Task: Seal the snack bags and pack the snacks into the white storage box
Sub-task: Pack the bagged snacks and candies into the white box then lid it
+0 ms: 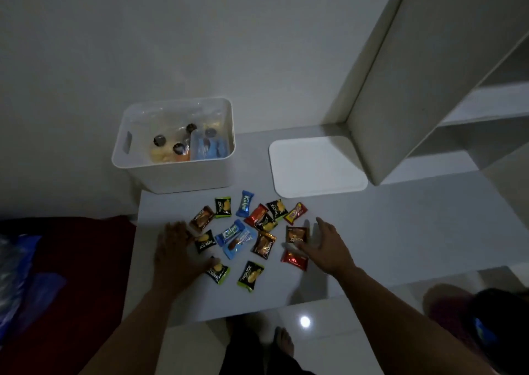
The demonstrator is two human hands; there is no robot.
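Observation:
Several small wrapped snacks (248, 236) lie scattered on the white table (400, 231): black-green, brown, red and blue wrappers. The white storage box (183, 177) stands at the table's back left, holding clear bags with dark round snacks and a blue pack. My left hand (177, 256) rests flat at the left edge of the pile, fingers spread, touching a brown and a black-green wrapper. My right hand (326, 248) hovers open at the pile's right side, over a brown wrapper (296, 235) and a red one (294, 260).
The box's white lid (316, 166) lies flat to the right of the box. A white shelf unit (429, 88) rises at the back right. A dark red cloth (71, 266) lies at the left, and the tiled floor shows below the table's front edge.

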